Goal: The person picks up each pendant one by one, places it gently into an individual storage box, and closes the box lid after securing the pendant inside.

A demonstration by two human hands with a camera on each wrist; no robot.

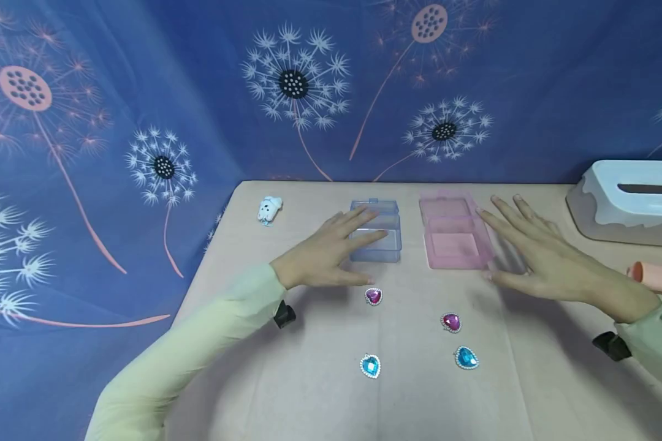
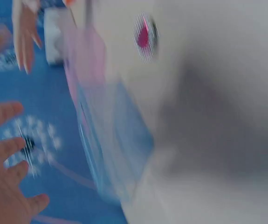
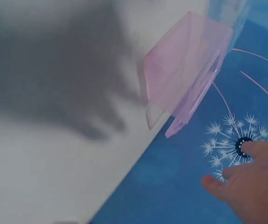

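Observation:
A clear blue plastic box (image 1: 376, 250) and a clear pink plastic box (image 1: 456, 250) stand side by side at the back of the table, each with its lid up. Over the blue box reaches my left hand (image 1: 331, 250), fingers spread and holding nothing. At the pink box's right edge is my right hand (image 1: 540, 260), also spread and without anything in it; whether it touches the box I cannot tell. Nearer lie two magenta gems, one heart-shaped (image 1: 373, 296) and one drop-shaped (image 1: 451, 322), and two blue gems, one heart-shaped (image 1: 370, 366) and one drop-shaped (image 1: 466, 358), all rimmed in white.
A small white animal-shaped figure (image 1: 269, 210) lies at the back left of the table (image 1: 309, 392). At the right stand a white and grey tissue box (image 1: 629, 208) and a peach-coloured cylinder (image 1: 659, 277). Blue dandelion-print cloth (image 1: 209, 61) hangs behind.

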